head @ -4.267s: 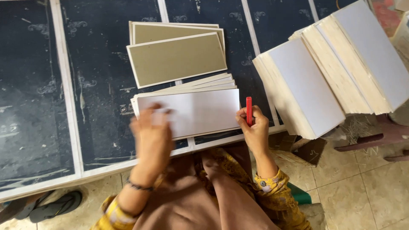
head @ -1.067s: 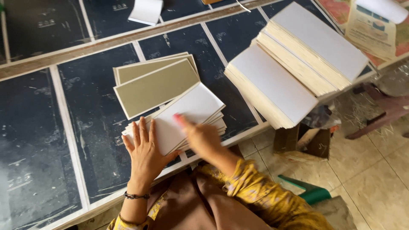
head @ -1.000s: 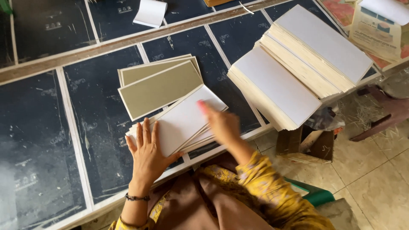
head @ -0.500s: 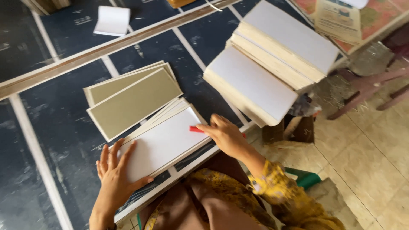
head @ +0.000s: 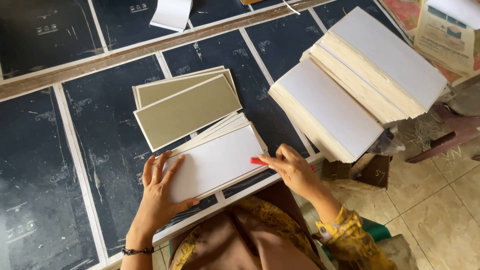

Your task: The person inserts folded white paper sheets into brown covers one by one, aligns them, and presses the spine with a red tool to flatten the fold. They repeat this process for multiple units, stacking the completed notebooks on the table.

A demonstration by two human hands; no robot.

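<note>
A fanned stack of white rectangular cards [head: 220, 157] lies near the front edge of the dark work table [head: 100, 145]. My left hand [head: 160, 192] rests flat on the stack's left end, fingers spread. My right hand [head: 292, 167] is at the stack's right end, fingers closed on a short red tool [head: 259, 161] whose tip touches the top card's edge. Behind the white stack lies a small pile of olive-grey cards [head: 187, 110], slightly fanned.
Two thick piles of white cards [head: 360, 85] sit at the table's right end, overhanging it. A single white sheet [head: 172, 12] lies at the far edge. Printed papers [head: 445, 30] lie at the top right. A wooden strip [head: 140, 50] crosses the table. Tiled floor lies right.
My right hand with the red tool has slid from the middle of the top card to its right edge. The view has shifted; my left hand stays on the stack's left end.
</note>
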